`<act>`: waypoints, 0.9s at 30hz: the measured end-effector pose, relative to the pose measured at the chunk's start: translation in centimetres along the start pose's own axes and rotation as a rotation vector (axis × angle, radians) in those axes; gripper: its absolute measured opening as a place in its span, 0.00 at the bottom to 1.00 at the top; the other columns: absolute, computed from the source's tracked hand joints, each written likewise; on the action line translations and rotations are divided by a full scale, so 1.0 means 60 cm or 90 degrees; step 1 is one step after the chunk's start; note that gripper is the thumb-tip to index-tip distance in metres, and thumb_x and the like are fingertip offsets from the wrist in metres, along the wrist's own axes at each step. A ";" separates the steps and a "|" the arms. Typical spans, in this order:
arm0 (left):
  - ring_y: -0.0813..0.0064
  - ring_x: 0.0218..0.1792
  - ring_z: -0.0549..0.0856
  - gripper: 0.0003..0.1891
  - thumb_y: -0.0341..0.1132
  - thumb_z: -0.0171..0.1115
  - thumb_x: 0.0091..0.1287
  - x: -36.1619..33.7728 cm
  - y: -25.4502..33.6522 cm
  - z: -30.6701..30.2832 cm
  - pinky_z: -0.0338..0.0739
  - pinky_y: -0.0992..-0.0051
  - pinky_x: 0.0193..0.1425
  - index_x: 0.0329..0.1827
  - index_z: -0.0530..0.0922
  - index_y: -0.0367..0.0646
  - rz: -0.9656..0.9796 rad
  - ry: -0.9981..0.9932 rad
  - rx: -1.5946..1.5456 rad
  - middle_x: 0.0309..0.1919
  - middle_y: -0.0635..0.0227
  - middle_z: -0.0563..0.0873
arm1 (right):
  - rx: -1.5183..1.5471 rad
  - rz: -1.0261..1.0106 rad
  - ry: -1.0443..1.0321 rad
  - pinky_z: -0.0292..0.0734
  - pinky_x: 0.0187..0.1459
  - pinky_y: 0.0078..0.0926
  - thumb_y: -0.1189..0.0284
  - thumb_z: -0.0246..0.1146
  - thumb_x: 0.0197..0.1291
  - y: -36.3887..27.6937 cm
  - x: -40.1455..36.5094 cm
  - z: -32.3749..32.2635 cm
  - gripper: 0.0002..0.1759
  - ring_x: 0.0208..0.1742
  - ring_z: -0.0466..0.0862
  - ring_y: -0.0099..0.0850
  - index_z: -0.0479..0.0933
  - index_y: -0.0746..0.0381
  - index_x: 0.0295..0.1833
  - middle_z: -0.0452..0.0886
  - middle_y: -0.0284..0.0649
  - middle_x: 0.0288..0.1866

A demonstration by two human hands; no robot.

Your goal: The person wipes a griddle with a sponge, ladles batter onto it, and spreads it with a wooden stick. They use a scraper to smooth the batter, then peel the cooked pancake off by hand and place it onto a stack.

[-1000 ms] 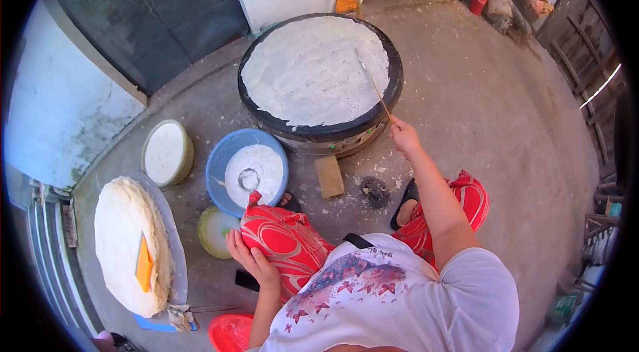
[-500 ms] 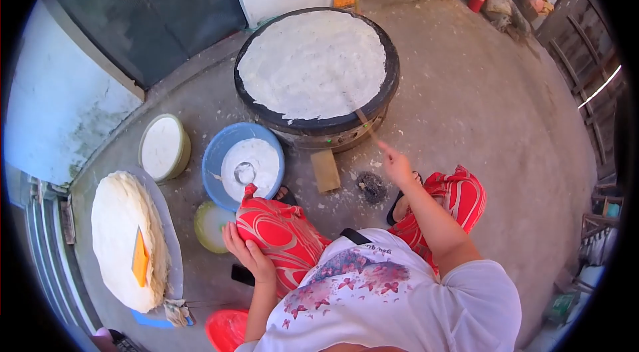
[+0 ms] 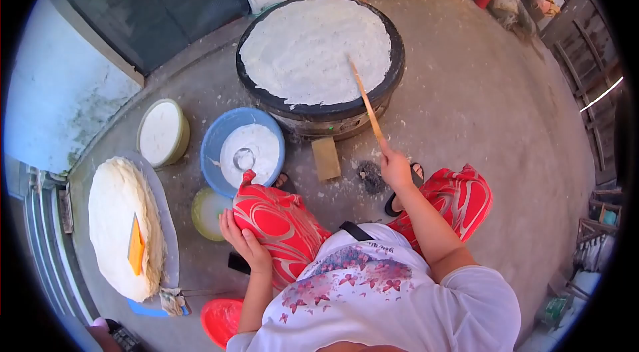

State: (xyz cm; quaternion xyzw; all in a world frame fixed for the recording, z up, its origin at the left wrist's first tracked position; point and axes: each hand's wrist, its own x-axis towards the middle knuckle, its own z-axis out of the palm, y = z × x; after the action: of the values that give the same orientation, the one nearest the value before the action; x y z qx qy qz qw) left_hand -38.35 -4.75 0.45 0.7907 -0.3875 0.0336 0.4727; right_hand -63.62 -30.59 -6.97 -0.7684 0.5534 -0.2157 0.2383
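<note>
A single head-worn camera looks forward and steeply down from above; its wide, round view curves the floor point(image 3: 479, 106) and leaves black corners; the shirt point(image 3: 399, 305) shows nearest, at the bottom; the left hand point(image 3: 245, 242) and right hand point(image 3: 396, 169) lie farther off; the griddle point(image 3: 397, 52) stands beyond, toward the top.

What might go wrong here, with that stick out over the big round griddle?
The wooden stick reaches over the pale layer on the griddle; a careless poke might tear it. The left knee looks very close to the blue basin, so a sudden shift could bump it and slosh the white mixture.
</note>
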 end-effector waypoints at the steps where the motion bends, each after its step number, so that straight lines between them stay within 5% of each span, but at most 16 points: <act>1: 0.51 0.65 0.58 0.24 0.40 0.38 0.68 -0.001 0.001 0.000 0.47 0.58 0.67 0.61 0.61 0.31 -0.003 -0.001 0.001 0.63 0.49 0.61 | -0.001 0.021 -0.046 0.72 0.37 0.41 0.71 0.54 0.55 -0.015 0.000 -0.002 0.25 0.35 0.76 0.54 0.66 0.48 0.62 0.75 0.56 0.33; 5: 0.50 0.64 0.59 0.24 0.40 0.37 0.68 0.001 0.009 0.001 0.48 0.58 0.67 0.61 0.61 0.31 -0.002 0.003 0.002 0.62 0.48 0.62 | 0.094 -0.046 -0.061 0.74 0.36 0.34 0.71 0.53 0.57 -0.010 -0.015 0.010 0.24 0.31 0.79 0.44 0.66 0.50 0.62 0.78 0.50 0.33; 7: 0.50 0.64 0.59 0.25 0.41 0.37 0.68 0.003 0.008 0.001 0.48 0.58 0.67 0.61 0.61 0.31 -0.002 0.008 0.001 0.62 0.48 0.62 | 0.507 0.357 -0.135 0.74 0.36 0.25 0.72 0.53 0.59 -0.002 -0.014 -0.011 0.23 0.29 0.78 0.29 0.67 0.53 0.61 0.80 0.42 0.31; 8: 0.50 0.64 0.59 0.25 0.41 0.37 0.68 0.001 0.006 0.001 0.48 0.58 0.67 0.61 0.61 0.31 0.001 0.009 -0.004 0.62 0.48 0.62 | 0.502 0.352 -0.141 0.74 0.36 0.25 0.72 0.53 0.59 0.014 -0.016 -0.001 0.23 0.29 0.78 0.29 0.67 0.53 0.61 0.80 0.42 0.31; 10: 0.50 0.64 0.59 0.25 0.41 0.37 0.68 -0.004 0.004 0.000 0.47 0.58 0.67 0.61 0.61 0.31 -0.008 0.013 -0.006 0.62 0.48 0.62 | 0.335 0.138 0.092 0.67 0.29 0.13 0.74 0.50 0.63 0.043 -0.032 0.029 0.21 0.24 0.70 0.16 0.67 0.55 0.62 0.75 0.28 0.30; 13: 0.51 0.64 0.59 0.25 0.41 0.37 0.68 0.000 0.005 -0.001 0.47 0.59 0.67 0.62 0.61 0.31 -0.014 0.021 -0.025 0.62 0.49 0.63 | 0.287 0.014 -0.128 0.70 0.33 0.14 0.74 0.51 0.62 0.028 -0.068 0.026 0.21 0.29 0.75 0.19 0.67 0.57 0.62 0.79 0.32 0.32; 15: 0.52 0.65 0.58 0.25 0.41 0.37 0.68 0.000 0.006 -0.002 0.47 0.60 0.67 0.62 0.61 0.31 -0.012 0.016 -0.034 0.62 0.49 0.63 | 0.313 0.059 -0.235 0.70 0.32 0.15 0.73 0.50 0.63 -0.006 -0.062 0.007 0.22 0.27 0.75 0.19 0.65 0.56 0.63 0.78 0.32 0.31; 17: 0.52 0.65 0.58 0.25 0.42 0.37 0.68 0.002 0.008 -0.005 0.47 0.60 0.68 0.62 0.61 0.31 -0.016 0.019 -0.043 0.62 0.50 0.63 | 0.546 0.270 -0.143 0.65 0.24 0.12 0.71 0.49 0.65 -0.031 -0.052 0.005 0.21 0.21 0.67 0.14 0.64 0.53 0.64 0.74 0.29 0.28; 19: 0.53 0.65 0.58 0.25 0.42 0.37 0.68 -0.001 0.006 -0.008 0.47 0.61 0.68 0.62 0.61 0.32 -0.022 0.022 -0.050 0.62 0.50 0.63 | 0.505 0.280 -0.063 0.65 0.23 0.13 0.72 0.48 0.65 0.005 -0.042 0.042 0.21 0.21 0.68 0.15 0.63 0.53 0.64 0.74 0.29 0.27; 21: 0.54 0.65 0.58 0.26 0.42 0.36 0.68 -0.002 -0.001 -0.008 0.47 0.62 0.68 0.63 0.61 0.32 -0.035 0.033 -0.110 0.62 0.51 0.62 | 0.261 -0.052 -0.048 0.66 0.22 0.14 0.73 0.46 0.66 0.034 -0.045 0.072 0.21 0.20 0.69 0.16 0.63 0.53 0.64 0.75 0.30 0.27; 22: 0.57 0.65 0.59 0.26 0.43 0.36 0.69 -0.002 -0.003 -0.010 0.49 0.63 0.67 0.63 0.61 0.32 -0.053 0.041 -0.123 0.63 0.52 0.62 | 0.291 0.006 -0.253 0.68 0.23 0.14 0.73 0.46 0.66 0.000 -0.049 0.051 0.21 0.20 0.70 0.16 0.63 0.53 0.65 0.75 0.31 0.27; 27: 0.64 0.64 0.62 0.24 0.42 0.38 0.69 0.011 -0.035 -0.016 0.55 0.67 0.65 0.63 0.62 0.34 -0.181 0.116 -0.257 0.63 0.56 0.63 | 0.330 0.013 -0.437 0.70 0.25 0.14 0.75 0.46 0.65 -0.138 -0.007 0.034 0.22 0.21 0.70 0.16 0.62 0.54 0.65 0.76 0.32 0.29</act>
State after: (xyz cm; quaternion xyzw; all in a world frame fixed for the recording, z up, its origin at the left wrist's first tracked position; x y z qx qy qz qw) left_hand -36.23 -3.86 -0.26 0.7209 -0.2272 -0.0401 0.6536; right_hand -56.34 -27.68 -3.57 -0.7048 0.3770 -0.0772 0.5960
